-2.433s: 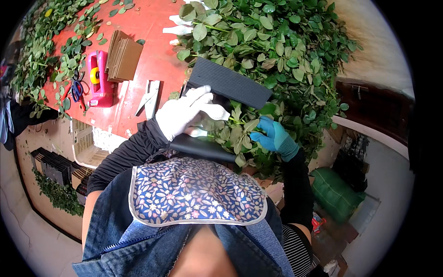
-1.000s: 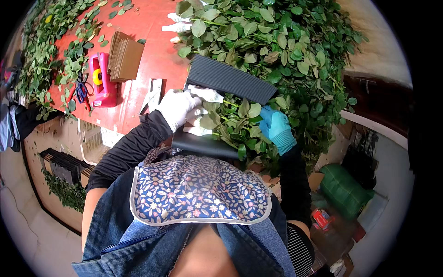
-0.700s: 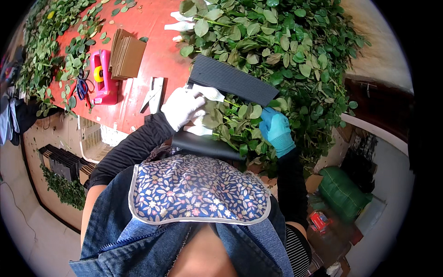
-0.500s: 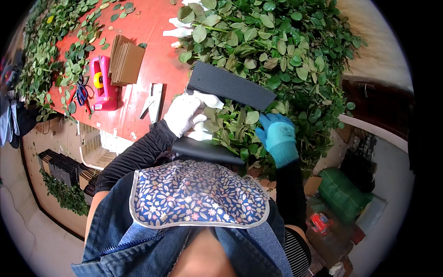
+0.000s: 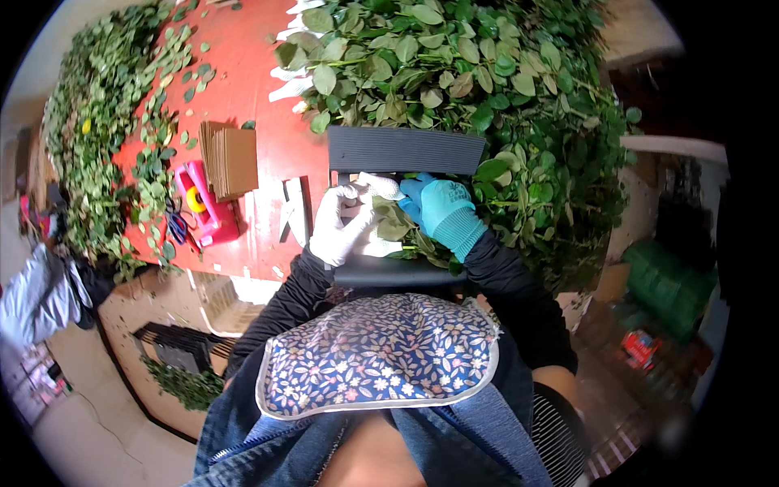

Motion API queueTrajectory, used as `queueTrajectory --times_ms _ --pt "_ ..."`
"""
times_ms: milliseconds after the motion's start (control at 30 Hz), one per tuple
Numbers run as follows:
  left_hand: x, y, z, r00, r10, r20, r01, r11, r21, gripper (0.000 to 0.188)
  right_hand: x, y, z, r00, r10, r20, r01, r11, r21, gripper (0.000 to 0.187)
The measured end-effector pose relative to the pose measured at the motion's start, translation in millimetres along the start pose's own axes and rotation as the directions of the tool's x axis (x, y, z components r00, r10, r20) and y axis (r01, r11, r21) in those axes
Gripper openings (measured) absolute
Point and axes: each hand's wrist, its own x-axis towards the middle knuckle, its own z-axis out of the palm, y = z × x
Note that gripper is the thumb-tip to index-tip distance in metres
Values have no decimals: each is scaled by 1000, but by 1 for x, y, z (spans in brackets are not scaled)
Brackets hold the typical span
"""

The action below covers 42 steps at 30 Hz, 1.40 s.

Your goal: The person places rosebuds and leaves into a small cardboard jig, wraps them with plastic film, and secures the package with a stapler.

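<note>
My left hand (image 5: 337, 230), in a white glove, has its fingers curled at the left end of a white net-sleeved flower (image 5: 381, 186). At the other end of the sleeve, where leaves and stem begin, my right hand (image 5: 442, 209) in a blue glove pinches the flower stem. Another white sleeve (image 5: 383, 247) lies just below, beside my left palm, with green leaves (image 5: 393, 223) between the hands. Both hands are between a black ribbed panel (image 5: 406, 150) above and a black padded edge (image 5: 398, 273) close to my apron. The bud inside the sleeve is hidden.
A large heap of leafy stems (image 5: 487, 73) covers the right of the red table (image 5: 243, 89). To the left are cardboard pieces (image 5: 233, 162), a pink tape dispenser (image 5: 207, 207), blue-handled scissors (image 5: 176, 223), a whitish metal tool (image 5: 295, 213) and loose leaves. A plastic crate (image 5: 223, 304) stands below.
My right hand has moved left from the leaves to the sleeved flower by my left hand. The ribbed panel looks more level, and the whole view has shifted and turned.
</note>
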Motion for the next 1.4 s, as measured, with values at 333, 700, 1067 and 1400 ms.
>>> queueTrajectory --times_ms 333,700,1067,1400 --pt "8 30 2 988 143 -59 -131 977 167 20 -18 7 12 969 -147 -197 156 987 32 22" --pt "-3 -6 -41 929 -284 -236 176 903 -392 19 -2 6 27 993 -68 -95 56 991 -120 24" --pt "27 -13 -9 893 -409 -187 305 856 -417 8 6 -1 21 1000 -26 3 26 981 -190 19" --pt "22 20 -29 900 -435 -1 428 884 -188 9 -1 1 10 998 -66 -13 65 993 -95 16"
